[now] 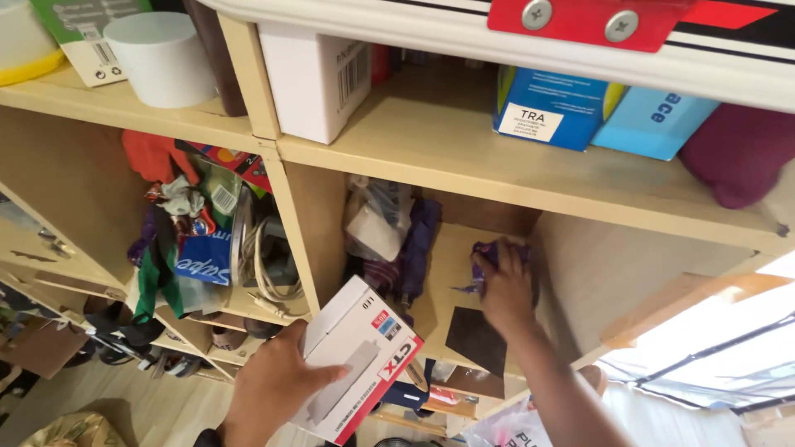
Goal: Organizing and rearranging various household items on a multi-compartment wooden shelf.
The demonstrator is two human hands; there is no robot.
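Two hands busy: left hand [273, 389] clamped on a white-and-red cardboard box [356, 360] below the shelf edge; stiff, probably light, best held by its sides. Right hand [505, 285] closed on crumpled purple cloth [483, 252] inside the wooden cubby [447, 273]; soft, bunches anywhere

The box [358, 362] in the left hand [277, 389] is white with a red edge and a grey strip. Under the right hand [503, 290] lies purple patterned cloth [484, 255]; beside it, a black square [477, 338] on pale wood shelf [451, 277].

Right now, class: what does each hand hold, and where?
Left hand: white-and-red cardboard box, gripped at its lower end. Right hand: crumpled purple wrapper, pressed from above.
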